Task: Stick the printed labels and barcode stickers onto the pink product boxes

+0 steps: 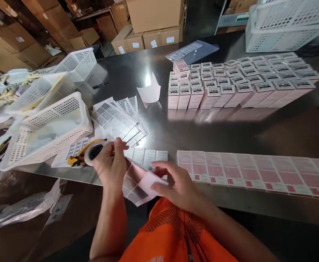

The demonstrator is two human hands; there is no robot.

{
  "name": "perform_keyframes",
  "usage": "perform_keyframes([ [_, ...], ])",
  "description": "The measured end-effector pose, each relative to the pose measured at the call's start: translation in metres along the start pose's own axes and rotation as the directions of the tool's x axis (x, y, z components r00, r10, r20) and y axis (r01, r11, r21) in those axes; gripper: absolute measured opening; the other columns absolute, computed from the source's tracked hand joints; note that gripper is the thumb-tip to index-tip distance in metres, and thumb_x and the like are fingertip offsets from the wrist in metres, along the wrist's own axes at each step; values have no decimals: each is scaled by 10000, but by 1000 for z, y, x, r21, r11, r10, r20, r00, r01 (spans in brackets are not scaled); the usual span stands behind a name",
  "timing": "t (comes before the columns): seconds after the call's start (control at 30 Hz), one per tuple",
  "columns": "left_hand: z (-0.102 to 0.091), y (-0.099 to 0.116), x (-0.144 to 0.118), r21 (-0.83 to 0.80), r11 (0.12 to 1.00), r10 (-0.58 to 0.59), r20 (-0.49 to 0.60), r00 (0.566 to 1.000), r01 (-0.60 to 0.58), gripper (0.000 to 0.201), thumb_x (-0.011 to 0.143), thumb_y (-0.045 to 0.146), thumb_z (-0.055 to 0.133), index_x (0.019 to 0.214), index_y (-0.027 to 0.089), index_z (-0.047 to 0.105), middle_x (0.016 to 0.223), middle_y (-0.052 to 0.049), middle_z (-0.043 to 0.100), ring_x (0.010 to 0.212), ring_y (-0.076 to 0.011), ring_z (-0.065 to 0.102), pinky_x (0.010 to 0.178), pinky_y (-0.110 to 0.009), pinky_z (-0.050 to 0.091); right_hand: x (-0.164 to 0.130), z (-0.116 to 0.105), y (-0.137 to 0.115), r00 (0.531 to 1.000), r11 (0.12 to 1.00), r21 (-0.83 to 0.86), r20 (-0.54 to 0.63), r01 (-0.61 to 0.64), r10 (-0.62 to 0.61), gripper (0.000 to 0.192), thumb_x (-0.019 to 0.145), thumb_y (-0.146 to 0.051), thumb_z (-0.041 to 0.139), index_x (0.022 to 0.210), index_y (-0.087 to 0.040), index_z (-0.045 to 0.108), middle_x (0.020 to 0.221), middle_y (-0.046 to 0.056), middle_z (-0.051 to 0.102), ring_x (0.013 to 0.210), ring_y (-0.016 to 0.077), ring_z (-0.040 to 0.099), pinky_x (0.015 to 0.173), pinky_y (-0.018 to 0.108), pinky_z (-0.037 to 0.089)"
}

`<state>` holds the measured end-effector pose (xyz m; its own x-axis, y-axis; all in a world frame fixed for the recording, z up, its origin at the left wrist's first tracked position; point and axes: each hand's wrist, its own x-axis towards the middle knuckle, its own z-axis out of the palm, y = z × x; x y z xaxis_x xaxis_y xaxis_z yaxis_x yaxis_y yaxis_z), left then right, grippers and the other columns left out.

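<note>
1. The step in hand looks like peeling a label: both hands hold a sticker sheet point(137, 183) at the near table edge, at 6 o'clock in the view.
2. The left hand point(111, 165) pinches the sheet's left part, fingers narrow and curled on it, the thumb up near the top corner.
3. The right hand point(179, 185) grips the sheet's right edge, fingers closed on a paler corner that seems to be lifting; I cannot tell whether a label is already free.
4. Next, by my judgement, comes a clean peel without tearing, then a carry to the row of flat pink boxes point(254, 173) at 3 o'clock of the hands.
5. A tape roll point(94, 152) lies just beside the left hand at 10 o'clock, with loose label sheets point(118, 122) beyond it at 11 o'clock.
6. White baskets point(50, 127) crowd the table at 9 o'clock, so there is little room on the left.
7. Upright pink boxes point(230, 85) stand at 1 o'clock, well apart.
8. The bare steel table point(230, 131) between the two box groups offers the open room; its near edge runs just under the hands.
</note>
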<state>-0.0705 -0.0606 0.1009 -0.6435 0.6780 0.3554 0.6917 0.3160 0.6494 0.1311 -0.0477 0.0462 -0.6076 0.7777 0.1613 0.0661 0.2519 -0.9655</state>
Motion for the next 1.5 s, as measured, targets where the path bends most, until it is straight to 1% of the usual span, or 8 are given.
perform_keyframes([
  [0.1,6,1,1,-272,961,27,270,963,49,377,915,496,547,891,173,738,750,-48,749,735,-173,679,688,-268,494,1,-6,6,972,987,155,-217,-51,85,204,879,-269,668,1077,-223,688,967,45,745,862,177,710,710,271,577],
  [0.2,12,-10,-2,-423,867,47,595,802,263,431,755,423,766,1106,181,699,778,-22,747,692,-156,673,641,-244,513,0,-22,13,933,977,182,-319,-112,166,199,857,-257,670,1045,-211,715,1021,64,759,872,192,722,684,276,575],
  [0.27,18,-18,-7,-428,843,43,658,751,326,384,722,360,804,1044,173,711,776,-22,744,678,-154,673,631,-243,526,-3,-33,14,940,988,77,-307,-130,148,215,850,-248,677,1056,-227,732,1048,58,755,910,196,718,707,280,567],
  [0.4,27,-24,-18,-422,873,80,620,781,246,190,749,337,776,803,163,721,717,-19,728,657,-151,651,613,-237,520,-6,-40,13,947,997,-65,-320,-48,25,142,838,-252,725,972,-222,759,957,45,748,897,183,702,751,280,539],
  [0.7,23,-18,-26,-351,929,121,595,795,122,191,783,355,744,804,168,713,688,-10,713,633,-162,623,589,-255,494,-5,-31,18,923,994,-106,-383,-11,-31,72,889,-211,667,901,-214,739,831,7,759,766,145,706,678,246,525],
  [1.0,31,-7,-36,-397,909,109,524,844,129,141,817,315,715,862,181,713,770,-13,748,703,-158,675,654,-245,533,-10,-18,22,727,857,-512,-562,68,-394,179,891,-133,648,926,-260,770,977,27,771,925,216,671,836,401,539],
  [1.2,29,-4,-38,-421,901,135,499,856,103,101,809,284,719,827,185,704,726,9,731,664,-135,659,627,-217,519,-7,-18,23,731,918,-396,-619,28,-289,132,892,-221,689,1008,-251,743,966,38,754,940,218,660,847,402,533],
  [1.5,29,-12,-42,-351,936,135,468,873,43,148,808,323,728,847,182,704,731,-1,732,667,-150,655,633,-236,518,-7,-19,23,725,898,-438,-608,33,-323,131,911,-190,654,918,-277,752,950,-7,782,910,202,690,869,407,493],
])
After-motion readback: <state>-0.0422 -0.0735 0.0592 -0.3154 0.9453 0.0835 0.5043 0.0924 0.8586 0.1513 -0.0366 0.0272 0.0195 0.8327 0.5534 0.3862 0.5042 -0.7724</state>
